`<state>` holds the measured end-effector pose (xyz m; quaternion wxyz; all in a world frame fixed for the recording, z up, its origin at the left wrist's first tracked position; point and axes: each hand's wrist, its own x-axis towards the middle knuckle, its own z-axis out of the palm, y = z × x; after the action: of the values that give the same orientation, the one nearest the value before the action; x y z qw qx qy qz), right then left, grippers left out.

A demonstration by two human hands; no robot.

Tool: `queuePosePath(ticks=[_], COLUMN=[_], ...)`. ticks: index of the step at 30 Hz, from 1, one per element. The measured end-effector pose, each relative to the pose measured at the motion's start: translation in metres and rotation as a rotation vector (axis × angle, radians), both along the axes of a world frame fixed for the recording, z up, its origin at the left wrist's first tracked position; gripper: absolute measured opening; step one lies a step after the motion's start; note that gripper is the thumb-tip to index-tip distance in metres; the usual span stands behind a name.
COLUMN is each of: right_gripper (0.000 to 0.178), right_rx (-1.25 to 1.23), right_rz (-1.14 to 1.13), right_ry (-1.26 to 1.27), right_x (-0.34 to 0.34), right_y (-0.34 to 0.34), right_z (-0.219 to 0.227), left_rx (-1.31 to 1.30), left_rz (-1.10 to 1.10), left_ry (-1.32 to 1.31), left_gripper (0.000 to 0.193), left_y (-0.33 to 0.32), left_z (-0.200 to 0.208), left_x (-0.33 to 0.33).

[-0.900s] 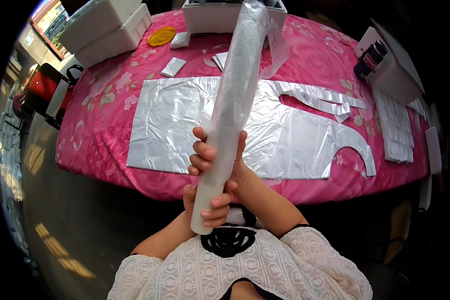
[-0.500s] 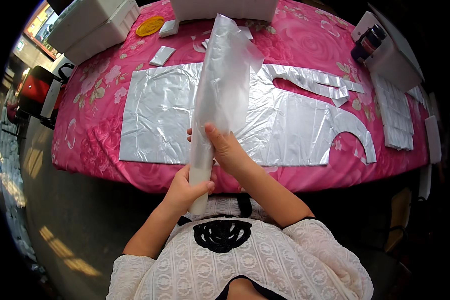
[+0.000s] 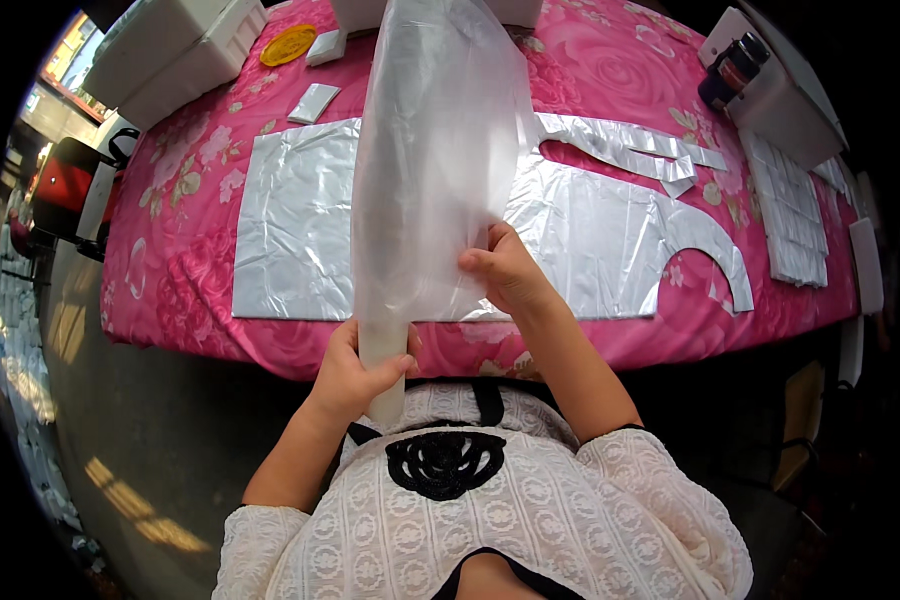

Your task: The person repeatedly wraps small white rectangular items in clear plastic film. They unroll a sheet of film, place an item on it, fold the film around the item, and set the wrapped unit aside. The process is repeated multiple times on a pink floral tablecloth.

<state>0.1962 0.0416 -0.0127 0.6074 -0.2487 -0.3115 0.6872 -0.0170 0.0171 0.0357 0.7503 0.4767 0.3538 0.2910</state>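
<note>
Far left on the surface (image 3: 175, 290), white boxes (image 3: 175, 62) are stacked, followed by a yellow disc (image 3: 288, 45) and white packets (image 3: 314, 104). Across the middle, a silver sheet (image 3: 295, 230) is spread, partly blocked from view by the roll (image 3: 390, 225). Over the near edge, this translucent, cloudy roll is held: its lower end is gripped by the left hand (image 3: 358, 378), its loose film (image 3: 470, 180) pinched by the right hand (image 3: 510, 270). Farther right, a dark flask (image 3: 733, 70), its label too small to be read, is set near white packs (image 3: 788, 215).
</note>
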Motion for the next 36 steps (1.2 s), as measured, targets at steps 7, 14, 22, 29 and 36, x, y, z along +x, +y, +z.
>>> queuePosePath(ticks=[7,14,22,29,36], right_gripper=[0.047,0.038,0.029,0.038,0.040], right_rx=[-0.055,-0.100,0.068,0.083,0.049], right_rz=[-0.004,0.136,0.285,0.257,0.142], right_ry=[-0.084,-0.096,0.149,0.156,-0.021], right_x=[0.008,-0.005,-0.011,-0.006,0.006], right_y=[-0.008,-0.002,-0.004,-0.005,-0.004], right_z=[-0.011,-0.007,0.005,0.011,0.017], left_rx=[0.044,-0.132,-0.414,-0.516,-0.503], left_rz=[-0.029,-0.289,-0.422,-0.281,-0.220], left_ry=[0.011,-0.180,-0.523,-0.579,-0.577], left_gripper=[0.031,0.047,0.064,0.067,0.066], left_y=[0.002,-0.002,0.000,-0.009,-0.001], left_z=[-0.001,0.001,-0.011,-0.030,-0.016], left_x=[0.002,0.012,0.017,0.011,0.016])
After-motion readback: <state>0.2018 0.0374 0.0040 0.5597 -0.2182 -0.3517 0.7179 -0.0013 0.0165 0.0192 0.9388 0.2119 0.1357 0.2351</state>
